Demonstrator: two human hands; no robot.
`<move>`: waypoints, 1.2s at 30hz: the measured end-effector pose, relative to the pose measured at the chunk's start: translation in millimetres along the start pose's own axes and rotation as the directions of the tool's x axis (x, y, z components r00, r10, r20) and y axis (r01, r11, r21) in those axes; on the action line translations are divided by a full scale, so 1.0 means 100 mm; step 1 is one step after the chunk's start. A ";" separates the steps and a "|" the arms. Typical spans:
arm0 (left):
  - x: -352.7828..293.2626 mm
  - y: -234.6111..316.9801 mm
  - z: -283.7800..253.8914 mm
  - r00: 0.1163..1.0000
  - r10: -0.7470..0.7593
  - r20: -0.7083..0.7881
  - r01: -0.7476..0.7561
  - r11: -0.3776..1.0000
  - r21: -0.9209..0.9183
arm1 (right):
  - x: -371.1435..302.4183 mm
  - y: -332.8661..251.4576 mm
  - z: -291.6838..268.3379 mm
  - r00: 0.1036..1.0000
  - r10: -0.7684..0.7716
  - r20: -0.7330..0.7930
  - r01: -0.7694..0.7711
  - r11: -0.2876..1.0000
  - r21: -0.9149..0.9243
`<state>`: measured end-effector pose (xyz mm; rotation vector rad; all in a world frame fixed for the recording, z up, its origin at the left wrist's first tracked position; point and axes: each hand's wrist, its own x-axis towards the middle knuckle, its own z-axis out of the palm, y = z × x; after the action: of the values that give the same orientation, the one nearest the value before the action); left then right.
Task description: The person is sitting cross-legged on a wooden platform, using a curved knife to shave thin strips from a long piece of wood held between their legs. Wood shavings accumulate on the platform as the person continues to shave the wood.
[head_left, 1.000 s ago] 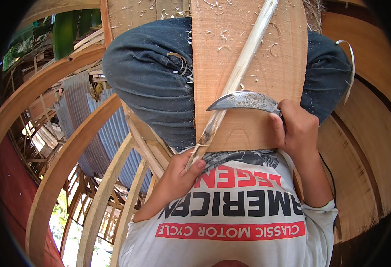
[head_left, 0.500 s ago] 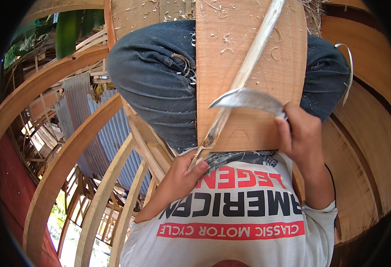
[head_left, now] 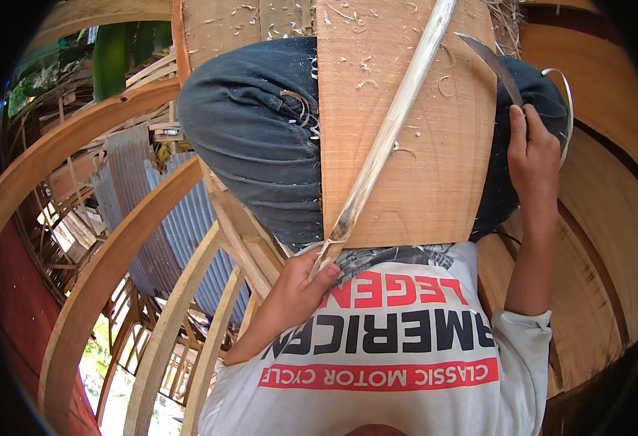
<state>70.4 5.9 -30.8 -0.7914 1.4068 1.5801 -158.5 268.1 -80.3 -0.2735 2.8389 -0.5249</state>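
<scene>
My left hand (head_left: 299, 285) is wrapped round the near, darker end of a long pale stick (head_left: 390, 134), close against my shirt. The stick slants away to the upper right across a flat wooden board (head_left: 446, 174) over my lap. A knife with a curved, sickle-like blade (head_left: 495, 64) is gripped in my right hand (head_left: 535, 151), out past the board's right edge above my thigh. Its blade points up and left, apart from the stick; the handle is hidden in my fist.
Curled wood shavings (head_left: 404, 150) lie on the board and on my jeans (head_left: 250, 138). Curved wooden slats (head_left: 115, 269) rise at the left, with corrugated metal sheets (head_left: 188, 211) beyond them. Wooden planks (head_left: 588, 254) stand at the right.
My right hand has swung the knife away from the stick, forward and to the right past the board. A shaving now shows beside the stick. My left hand keeps its hold.
</scene>
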 end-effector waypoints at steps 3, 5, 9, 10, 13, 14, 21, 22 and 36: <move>0.01 -0.04 -0.01 1.000 0.010 0.005 -0.010 1.000 -0.010 | -0.02 -0.10 -0.08 0.999 -0.034 0.031 0.031 0.996 0.088; 0.02 -0.06 0.01 1.000 0.019 -0.011 -0.019 0.999 -0.033 | -0.19 -0.27 -0.07 0.981 -0.189 0.053 0.178 0.969 0.170; 0.02 -0.02 0.01 0.999 0.029 -0.017 -0.029 0.999 -0.029 | -0.58 -0.52 0.07 0.873 -0.369 0.319 0.314 0.926 0.210; 0.02 -0.02 0.01 0.999 0.042 -0.022 -0.043 0.999 -0.026 | -0.55 -0.51 0.05 0.891 -0.340 0.301 0.301 0.938 0.172; 0.03 -0.07 -0.02 0.998 0.064 -0.024 -0.065 0.998 -0.026 | -0.42 -0.47 0.04 0.922 -0.305 0.237 0.294 0.952 0.082; 0.05 -0.08 -0.02 0.997 0.080 -0.023 -0.080 0.996 -0.027 | -0.37 -0.45 0.05 0.921 -0.331 0.207 0.326 0.944 0.061; 0.03 -0.14 -0.02 0.997 0.074 -0.012 -0.074 0.995 -0.063 | 0.31 0.15 -0.16 0.990 0.106 -0.092 -0.096 0.990 0.103; 0.05 -0.20 -0.04 0.997 0.074 -0.012 -0.075 0.994 -0.080 | 0.34 0.12 -0.17 0.984 0.074 -0.159 -0.045 0.983 0.177; 0.34 -0.47 -0.39 0.904 0.042 0.425 0.177 0.870 -0.461 | 1.33 -1.48 -0.34 0.637 -0.521 -0.568 0.714 0.677 0.181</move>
<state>94.5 -25.8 -87.9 -0.7118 0.6561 1.9423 -273.4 113.4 -21.2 -1.2580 2.9029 -1.4765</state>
